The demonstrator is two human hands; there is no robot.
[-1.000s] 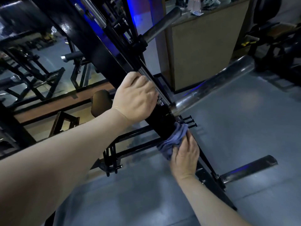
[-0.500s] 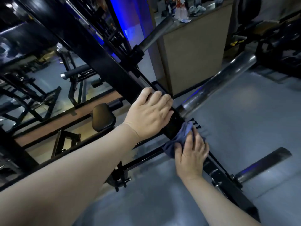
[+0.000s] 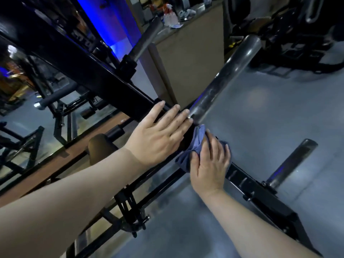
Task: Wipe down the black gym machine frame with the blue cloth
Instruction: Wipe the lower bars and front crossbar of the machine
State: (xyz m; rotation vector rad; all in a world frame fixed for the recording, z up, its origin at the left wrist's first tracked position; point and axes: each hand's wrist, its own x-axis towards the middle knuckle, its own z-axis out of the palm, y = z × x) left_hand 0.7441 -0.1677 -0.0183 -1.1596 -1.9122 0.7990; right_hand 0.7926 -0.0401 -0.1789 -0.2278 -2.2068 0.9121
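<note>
Cloth [image 3: 195,141] in right hand [image 3: 210,164], against frame [image 3: 104,79]

Grey floor [image 3: 270,123], tan counter [image 3: 195,67]; blue light [image 3: 113,23] behind

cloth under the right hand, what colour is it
Muted blue cloth, plain with no pattern; the head view shows it.

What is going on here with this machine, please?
A person is wiping the black gym machine frame. The right hand grips a bunched blue cloth and presses it against the sloping beam, just below where a chrome weight sleeve sticks out. The left hand rests flat on the beam just above the cloth, fingers straight, apparently for support.
</note>
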